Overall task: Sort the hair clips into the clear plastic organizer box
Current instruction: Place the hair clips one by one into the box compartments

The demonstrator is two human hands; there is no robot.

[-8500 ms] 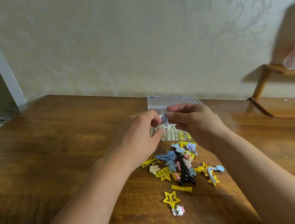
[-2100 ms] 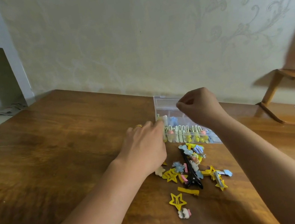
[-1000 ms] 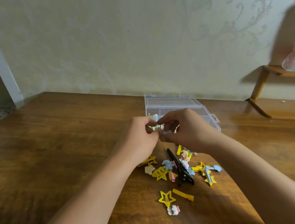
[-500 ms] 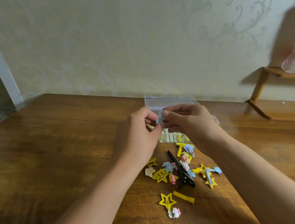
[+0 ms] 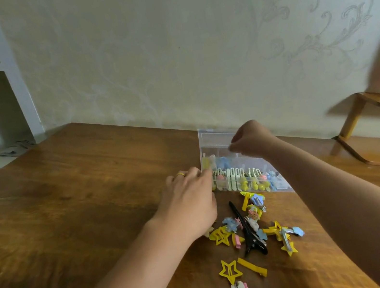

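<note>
Left hand [image 5: 189, 204]: lies on the table [image 5: 72, 202], fingertips against the near-left corner of the clear organizer box [image 5: 242, 172]; fingers look relaxed, no clip seen in them.
Right hand [image 5: 250, 139]: fingers curled over a far compartment; whether it pinches a clip, cannot tell — view blurred there.
Box contents: near row already filled with white and yellow clips; blue pieces in a left cell.
Unsorted pile [image 5: 251, 227]: near side of the box, on the table; includes black claw clip [image 5: 246, 233], yellow star clip [image 5: 229, 272], yellow bar clip [image 5: 252, 267].
Risk 1: right forearm [image 5: 347, 205] passes just right of the pile; drawing back could sweep clips aside.
Risk 2: light box may slide if the left hand lifts.
Risk 3: a small clip may land in the wrong cell.
</note>
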